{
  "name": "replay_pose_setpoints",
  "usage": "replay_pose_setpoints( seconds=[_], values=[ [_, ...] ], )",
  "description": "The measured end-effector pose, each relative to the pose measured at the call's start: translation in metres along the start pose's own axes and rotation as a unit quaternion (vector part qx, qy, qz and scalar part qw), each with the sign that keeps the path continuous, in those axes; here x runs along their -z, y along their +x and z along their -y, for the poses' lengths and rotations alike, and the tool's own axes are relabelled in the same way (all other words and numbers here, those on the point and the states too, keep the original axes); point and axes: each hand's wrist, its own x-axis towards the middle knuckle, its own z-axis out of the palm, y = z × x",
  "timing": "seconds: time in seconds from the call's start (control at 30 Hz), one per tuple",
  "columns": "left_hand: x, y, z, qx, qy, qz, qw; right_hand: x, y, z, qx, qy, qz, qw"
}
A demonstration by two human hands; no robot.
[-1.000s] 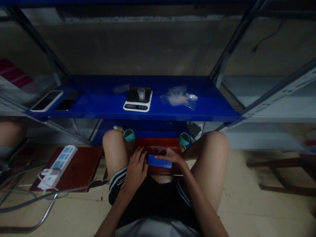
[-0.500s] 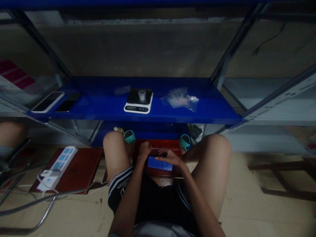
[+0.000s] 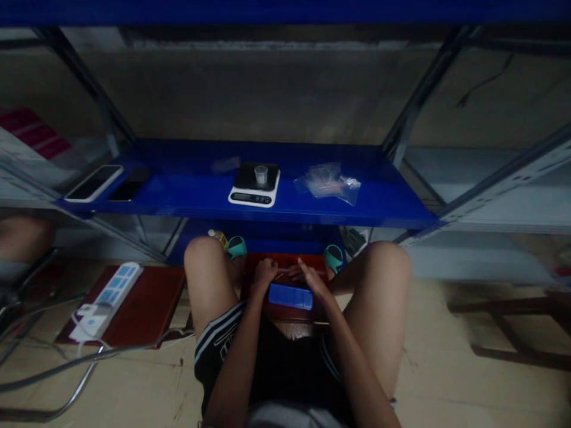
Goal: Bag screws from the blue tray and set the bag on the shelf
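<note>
My left hand (image 3: 266,271) is closed, its fingers curled over the red-brown wooden board between my feet. What it grips, if anything, is too dark and small to make out. Across from it, my right hand (image 3: 308,277) has its fingers stretched and apart, low over the same board (image 3: 262,310). A thin, pale and orange sliver (image 3: 281,274) shows in the gap between both hands. Just nearer to me than the hands lies a flat blue rectangular box (image 3: 291,296), touched by neither hand as far as I can see.
On the blue shelf (image 3: 187,196) ahead stands a kitchen scale (image 3: 253,197) bearing a small clear cup (image 3: 261,173). Clear plastic bags (image 3: 330,183) lie to its right, two phones (image 3: 94,183) to its left. A power strip (image 3: 107,302) with cables rests on a board at left.
My right hand has moved forward off the blue box, and its fingers have straightened. The box now shows whole. My left hand stays closed in nearly the same place; the view shifted slightly.
</note>
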Motion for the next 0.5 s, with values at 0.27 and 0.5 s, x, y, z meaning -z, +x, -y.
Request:
replay_pose_setpoints(
  seconds=[0.27,0.5],
  values=[
    [0.004,-0.017,-0.009,-0.006,0.005,-0.006,1.000,0.019,-0.046,0.051,0.131,-0.018,-0.161,0.978],
    [0.002,-0.028,-0.019,-0.021,0.005,-0.007,1.000,0.050,-0.195,0.085,0.344,-0.280,-0.210,0.871]
  ],
)
